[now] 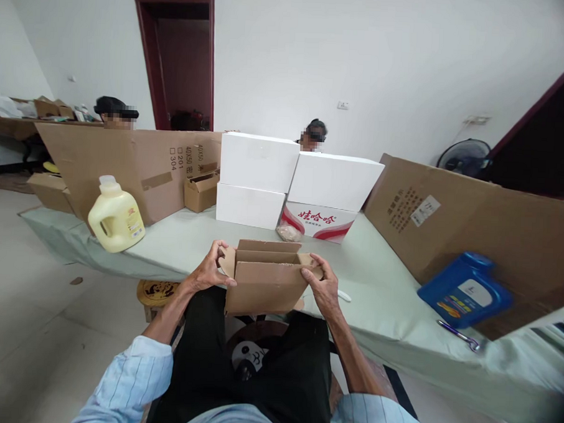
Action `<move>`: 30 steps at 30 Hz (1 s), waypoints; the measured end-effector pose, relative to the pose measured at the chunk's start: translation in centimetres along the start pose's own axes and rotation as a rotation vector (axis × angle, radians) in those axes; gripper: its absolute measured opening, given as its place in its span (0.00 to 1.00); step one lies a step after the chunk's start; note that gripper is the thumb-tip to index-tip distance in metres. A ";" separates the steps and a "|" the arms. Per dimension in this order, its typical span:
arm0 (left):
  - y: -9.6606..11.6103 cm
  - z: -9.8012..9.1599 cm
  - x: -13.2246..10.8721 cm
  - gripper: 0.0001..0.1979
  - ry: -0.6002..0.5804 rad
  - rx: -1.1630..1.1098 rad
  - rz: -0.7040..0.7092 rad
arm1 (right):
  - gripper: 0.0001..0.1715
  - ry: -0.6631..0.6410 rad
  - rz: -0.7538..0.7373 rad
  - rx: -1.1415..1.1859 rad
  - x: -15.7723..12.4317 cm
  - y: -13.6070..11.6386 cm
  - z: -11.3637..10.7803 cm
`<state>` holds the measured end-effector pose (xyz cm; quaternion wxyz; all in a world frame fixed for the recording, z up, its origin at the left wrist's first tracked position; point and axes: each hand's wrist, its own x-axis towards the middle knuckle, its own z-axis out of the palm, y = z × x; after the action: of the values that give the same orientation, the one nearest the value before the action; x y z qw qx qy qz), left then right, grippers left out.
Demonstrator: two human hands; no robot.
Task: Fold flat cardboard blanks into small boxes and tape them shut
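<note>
Between my two hands is a small brown cardboard box (267, 289), held over my lap at the front edge of the table. Its top flaps stand apart, and the inside shows only as a narrow strip. My left hand (210, 267) grips the left end, with fingers behind the side flap and the thumb on the front. At the right end, my right hand (323, 282) pinches the other side flap and corner. A white object (344, 296), too partly hidden to name, lies on the table just beyond my right hand.
A yellow jug (116, 220) stands at left, near a small open carton (201, 192). White boxes (258, 164) are stacked ahead. At right, a blue bottle (465, 291) leans on a large cardboard sheet (449, 225), near a purple-handled tool (457, 334). Two people sit behind.
</note>
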<state>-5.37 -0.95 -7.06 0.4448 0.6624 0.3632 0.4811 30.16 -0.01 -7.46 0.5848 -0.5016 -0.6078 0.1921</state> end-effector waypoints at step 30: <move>1.4 1.3 2.7 0.52 0.462 0.232 0.255 | 0.47 0.089 -0.019 0.128 -1.9 -2.3 -0.9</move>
<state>-3.32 0.72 -5.04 0.2075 0.6221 0.4211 0.6266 29.70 -2.87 -6.36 0.6440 -0.4654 -0.5724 0.2026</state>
